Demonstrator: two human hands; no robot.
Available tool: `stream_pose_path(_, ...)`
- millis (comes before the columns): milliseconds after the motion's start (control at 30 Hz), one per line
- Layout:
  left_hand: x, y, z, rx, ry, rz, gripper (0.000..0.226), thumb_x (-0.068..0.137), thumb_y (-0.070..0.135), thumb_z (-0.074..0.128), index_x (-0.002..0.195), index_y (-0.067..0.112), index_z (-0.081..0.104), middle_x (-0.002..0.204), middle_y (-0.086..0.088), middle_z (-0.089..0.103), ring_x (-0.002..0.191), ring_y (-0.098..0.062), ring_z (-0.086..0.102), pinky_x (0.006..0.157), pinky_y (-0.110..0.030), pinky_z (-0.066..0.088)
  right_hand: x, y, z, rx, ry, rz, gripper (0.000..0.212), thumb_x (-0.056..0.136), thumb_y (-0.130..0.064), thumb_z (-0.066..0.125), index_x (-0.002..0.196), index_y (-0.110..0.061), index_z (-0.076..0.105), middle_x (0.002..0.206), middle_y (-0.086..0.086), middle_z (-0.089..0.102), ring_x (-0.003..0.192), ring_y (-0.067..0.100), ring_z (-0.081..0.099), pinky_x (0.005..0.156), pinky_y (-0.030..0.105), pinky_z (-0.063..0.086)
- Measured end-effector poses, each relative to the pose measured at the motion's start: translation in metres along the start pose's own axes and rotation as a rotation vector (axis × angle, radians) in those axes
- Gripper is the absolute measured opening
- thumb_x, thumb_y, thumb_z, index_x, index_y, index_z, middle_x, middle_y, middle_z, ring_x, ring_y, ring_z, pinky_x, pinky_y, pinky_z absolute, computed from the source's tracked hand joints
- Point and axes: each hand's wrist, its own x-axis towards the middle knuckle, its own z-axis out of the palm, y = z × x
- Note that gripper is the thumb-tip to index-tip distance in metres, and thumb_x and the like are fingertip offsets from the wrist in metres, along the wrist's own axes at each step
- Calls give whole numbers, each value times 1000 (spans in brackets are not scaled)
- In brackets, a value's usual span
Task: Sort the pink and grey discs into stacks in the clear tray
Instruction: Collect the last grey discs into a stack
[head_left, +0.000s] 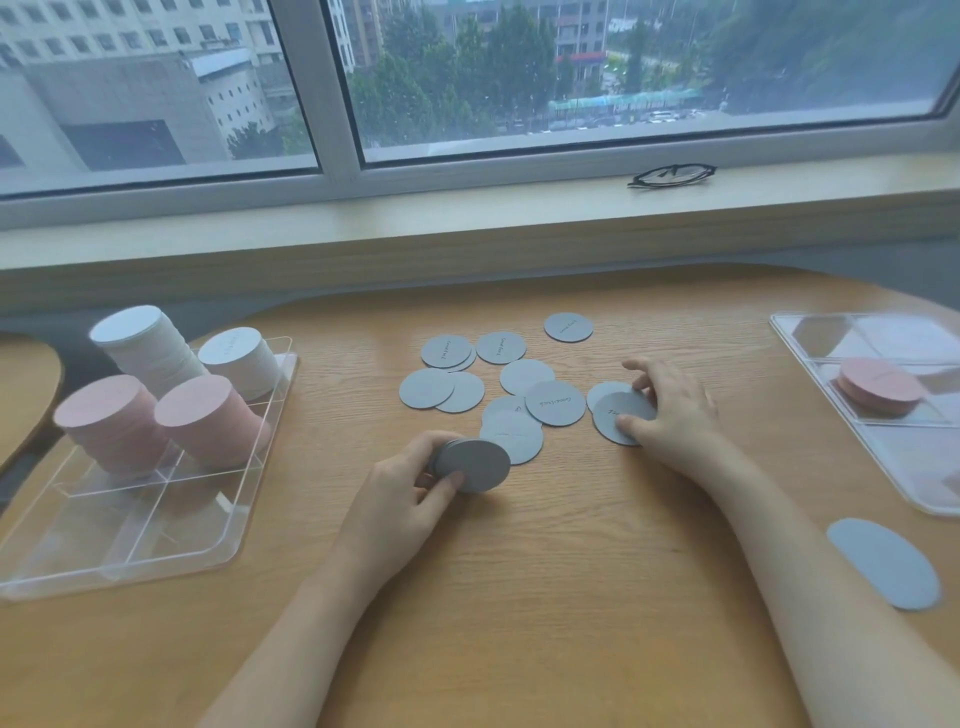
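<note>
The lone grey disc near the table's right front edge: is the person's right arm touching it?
Apart. The head view shows a strip of bare table between the right forearm and the lone grey disc.

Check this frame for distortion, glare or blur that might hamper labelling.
Head view: wide-angle bending curves the window sill and stretches the grey disc at the right edge; daylight is soft, shadows faint; the right clear tray is smeared; print on the loose grey discs is unreadable.
</note>
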Motion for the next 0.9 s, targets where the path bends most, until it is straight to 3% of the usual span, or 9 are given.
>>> stream_pose_path(67,0,-1,0,2,-1,-4,32,93,9,68,113,34,62,104,20,69,100,-10,66,87,-34,56,-1,-1,0,-34,-15,-4,63,82,-26,69,140,-32,44,116,-9,49,111,14,39,104,38,25)
stream_pose_path(233,1,-1,1,14,-5,5,30,93,9,68,113,31,63,104,21,69,100,-9,66,87,-34,56,0,-4,0,-152,-167,-27,66,85,-24,56,147,-34,35,148,-6,38,140,20,27,120,42,9)
stream_pose_path(400,0,-1,1,30,-9,20,29,94,9,67,113,31,63,104,22,69,101,-8,66,86,-31,55,-4,-8,-9,-39,-187,-9,75,60,-33,57,133,-38,44,116,-11,44,116,13,36,105,34,23)
stream_pose_path(467,0,0,1,30,-8,25,30,94,9,67,112,32,63,104,22,68,101,-8,65,86,-31,56,-4,-7,-12,-14,-223,-12,72,63,-28,64,131,-37,46,107,-11,42,107,13,35,98,32,29)
stream_pose_path(633,-1,-1,2,34,-12,6,30,94,9,66,111,33,63,102,21,69,96,-11,66,85,-33,56,-10,-8,-16,25,-303,-51,60,73,-24,74,127,-32,50,100,-9,40,106,14,40,97,35,39)
stream_pose_path(767,-1,1,4,27,-12,6,30,97,7,62,112,33,62,101,20,69,94,-12,66,83,-34,55,-19,-16,-20,135,-308,-121,35,73,-21,81,102,-30,64,88,-8,48,80,5,47,66,14,37)
stream_pose_path(900,-3,5,8,0,-36,-10,32,98,7,59,110,37,61,102,21,68,94,-12,65,84,-31,54,-30,-33,-14,288,-277,-213,31,74,-9,76,86,-34,61,80,-10,55,72,6,50,62,16,40)
